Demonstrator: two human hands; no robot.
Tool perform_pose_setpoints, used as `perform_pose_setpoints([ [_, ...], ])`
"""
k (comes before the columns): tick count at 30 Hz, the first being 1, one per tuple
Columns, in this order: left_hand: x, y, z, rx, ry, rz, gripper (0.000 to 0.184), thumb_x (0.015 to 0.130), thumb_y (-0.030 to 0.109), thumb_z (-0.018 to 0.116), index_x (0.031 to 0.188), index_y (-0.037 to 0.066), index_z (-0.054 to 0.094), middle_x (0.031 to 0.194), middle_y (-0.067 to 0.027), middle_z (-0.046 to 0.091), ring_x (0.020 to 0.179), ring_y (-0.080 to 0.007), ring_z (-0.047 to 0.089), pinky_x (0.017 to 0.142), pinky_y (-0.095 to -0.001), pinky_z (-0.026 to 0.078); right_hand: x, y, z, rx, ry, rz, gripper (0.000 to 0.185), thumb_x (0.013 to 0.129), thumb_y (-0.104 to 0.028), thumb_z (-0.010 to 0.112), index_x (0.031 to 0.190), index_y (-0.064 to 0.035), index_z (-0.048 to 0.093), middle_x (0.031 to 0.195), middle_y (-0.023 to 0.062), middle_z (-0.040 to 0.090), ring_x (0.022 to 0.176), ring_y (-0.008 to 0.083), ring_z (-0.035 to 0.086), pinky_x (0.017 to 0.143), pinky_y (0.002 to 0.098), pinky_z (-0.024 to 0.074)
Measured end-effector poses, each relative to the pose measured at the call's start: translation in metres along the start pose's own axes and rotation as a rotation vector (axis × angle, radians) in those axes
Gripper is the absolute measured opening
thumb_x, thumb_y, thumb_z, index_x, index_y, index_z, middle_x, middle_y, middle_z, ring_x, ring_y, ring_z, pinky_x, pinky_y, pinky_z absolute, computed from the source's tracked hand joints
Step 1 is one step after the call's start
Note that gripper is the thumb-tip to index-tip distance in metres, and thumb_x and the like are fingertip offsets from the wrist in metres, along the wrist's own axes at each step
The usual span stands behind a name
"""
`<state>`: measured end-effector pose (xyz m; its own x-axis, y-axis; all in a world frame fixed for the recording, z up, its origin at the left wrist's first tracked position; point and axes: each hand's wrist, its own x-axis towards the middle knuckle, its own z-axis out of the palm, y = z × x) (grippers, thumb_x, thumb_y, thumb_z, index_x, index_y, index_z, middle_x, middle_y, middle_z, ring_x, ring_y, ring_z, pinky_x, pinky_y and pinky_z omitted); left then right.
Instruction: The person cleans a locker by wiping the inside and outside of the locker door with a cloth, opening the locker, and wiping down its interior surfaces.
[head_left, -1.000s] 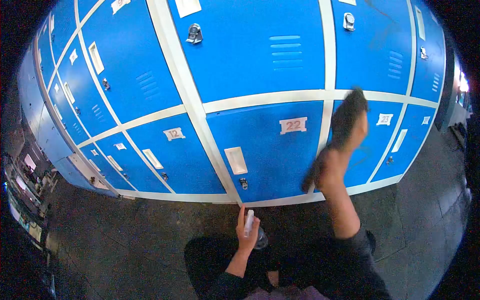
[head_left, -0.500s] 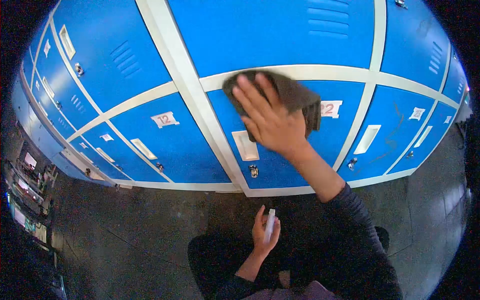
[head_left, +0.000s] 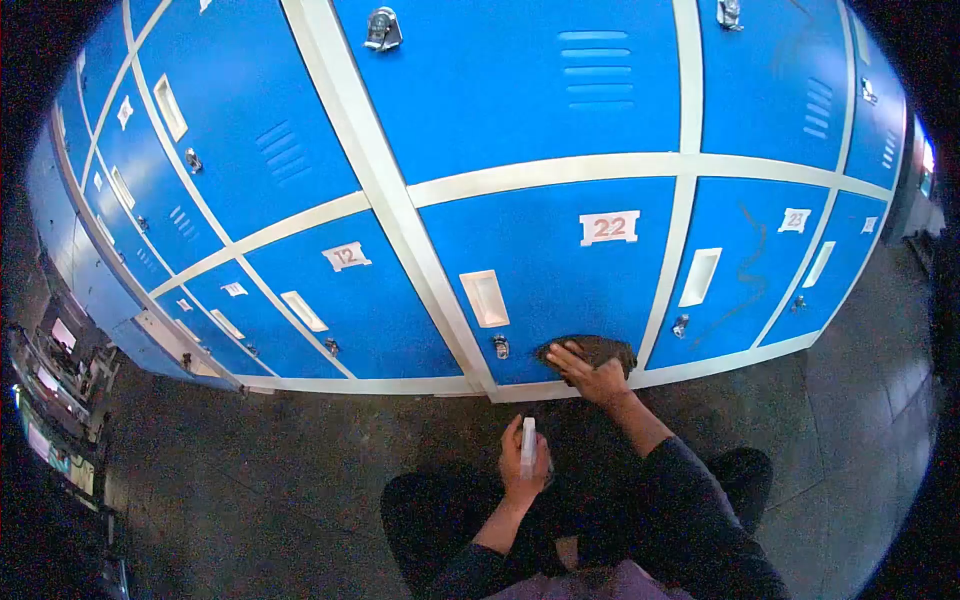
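My right hand (head_left: 597, 380) presses a dark cloth (head_left: 610, 352) against the lower edge of the blue locker door numbered 22 (head_left: 560, 280), right of its metal latch (head_left: 501, 347). The cloth is bunched under the fingers. My left hand (head_left: 524, 462) is wrapped round a spray bottle with a white nozzle (head_left: 528, 440), held low in front of the lockers. The bottle's body is mostly hidden by the hand and dark clothing. A white recessed handle (head_left: 485, 299) sits above the latch on door 22.
Locker door 12 (head_left: 350, 300) is to the left. Door 23 (head_left: 745, 270), to the right, bears a wavy dark smear. White frame strips (head_left: 400, 210) divide the doors. Dark floor tiles (head_left: 260, 480) lie below, and cluttered equipment (head_left: 65, 400) stands at the far left.
My right hand and the cloth have moved from the upper left of door 22 down to its bottom edge. The left hand still holds the bottle low. The head view has shifted.
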<state>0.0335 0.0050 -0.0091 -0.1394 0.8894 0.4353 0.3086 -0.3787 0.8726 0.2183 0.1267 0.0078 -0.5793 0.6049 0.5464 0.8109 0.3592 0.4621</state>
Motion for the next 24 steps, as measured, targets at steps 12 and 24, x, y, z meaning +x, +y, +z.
perform_pose_setpoints([
  [12,0.001,0.011,0.0,0.044,0.014,-0.047,0.049,0.08,0.012,0.061,0.121,0.0,0.036,0.084,-0.0087,0.063,0.077,-0.0194,0.063,0.072,-0.0311,0.049,0.186,0.085,-0.15,-0.199,0.646,0.425,0.057,0.08,-0.043,0.051,0.133,-0.0255,0.04,0.144,-0.005,0.026,0.133,0.0222,0.019,0.105,0.0518,0.0138],
  [24,0.0,-0.003,0.003,-0.017,0.009,-0.021,0.048,0.08,0.013,0.061,0.121,0.001,0.039,0.083,-0.0084,0.062,0.074,-0.0184,0.062,0.071,-0.0297,0.05,0.106,0.066,-0.088,0.33,0.049,-0.065,0.05,0.084,-0.028,0.051,0.132,-0.0138,0.042,0.137,-0.0005,0.037,0.122,0.015,0.037,0.097,0.0372,0.035],
])
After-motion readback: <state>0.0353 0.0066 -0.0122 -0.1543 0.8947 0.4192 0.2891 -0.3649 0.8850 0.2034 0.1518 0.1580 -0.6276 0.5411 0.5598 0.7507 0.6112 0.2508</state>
